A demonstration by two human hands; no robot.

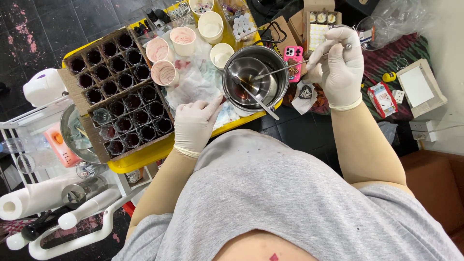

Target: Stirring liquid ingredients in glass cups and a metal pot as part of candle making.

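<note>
Right of the steel bowl (251, 77), the right hand (338, 63) pinches a long tool (282, 71) pointing leftward into it; the left hand (195, 123) rests spread and empty beside it.

Beyond the hands the cup (201, 7) is cut by the top edge, the left hand (195, 123) hides part of the tray (145, 157), and the bowl's (251, 77) contents and each small vial (240, 24) are too small to tell.

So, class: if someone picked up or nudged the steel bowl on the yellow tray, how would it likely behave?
The steel bowl looks rigid and smooth, so probably slippery in gloved hands. Dark liquid shows inside, so tilting could spill it. Two loose metal tools lean on its rim; the right hand holds one, the other would likely slide.
</note>
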